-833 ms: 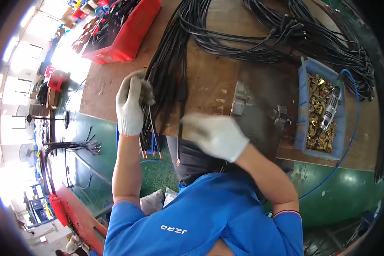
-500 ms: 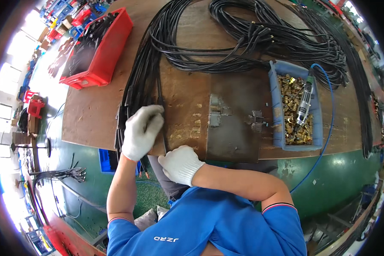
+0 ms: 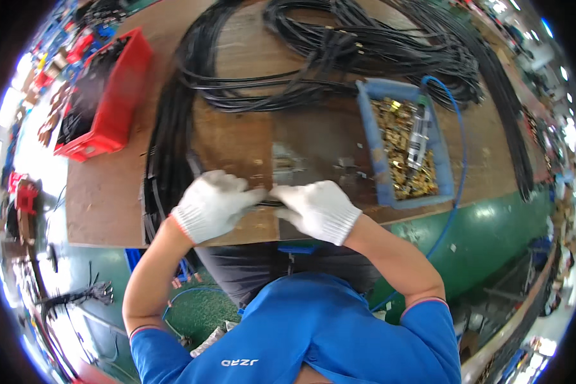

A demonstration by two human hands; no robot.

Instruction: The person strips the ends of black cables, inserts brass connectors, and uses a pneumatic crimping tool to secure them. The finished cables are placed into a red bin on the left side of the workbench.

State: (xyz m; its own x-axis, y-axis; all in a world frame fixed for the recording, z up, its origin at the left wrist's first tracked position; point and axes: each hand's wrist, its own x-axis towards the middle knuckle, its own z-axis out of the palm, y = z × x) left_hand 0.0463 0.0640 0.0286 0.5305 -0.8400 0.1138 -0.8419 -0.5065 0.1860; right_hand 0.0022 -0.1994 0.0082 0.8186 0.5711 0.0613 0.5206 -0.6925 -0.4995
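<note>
Above the table's near edge, my two hands in white knit gloves face each other, fingertips nearly meeting. A short dark stretch of black cable (image 3: 270, 203) shows between them. My left hand (image 3: 216, 206) is closed on it, beside a long bundle of black cables (image 3: 168, 137). My right hand (image 3: 320, 209) pinches the cable from the other side; the cable's tip is hidden by the gloved fingers. To the right stands a blue bin (image 3: 368, 137) of small brass-coloured metal parts (image 3: 393, 137), with a silver air tool (image 3: 419, 137) lying on them.
Coiled black cables (image 3: 339, 48) cover the back of the brown table (image 3: 109, 198). A red crate (image 3: 125, 102) with dark items stands at the left. The air tool's blue hose (image 3: 462, 147) curves down past the table's right front edge. More cables (image 3: 515, 141) run along the right side.
My right hand has come up from the table's edge and moved right. My left hand has turned inward toward it, and the cable now runs between them. The view has shifted right.
</note>
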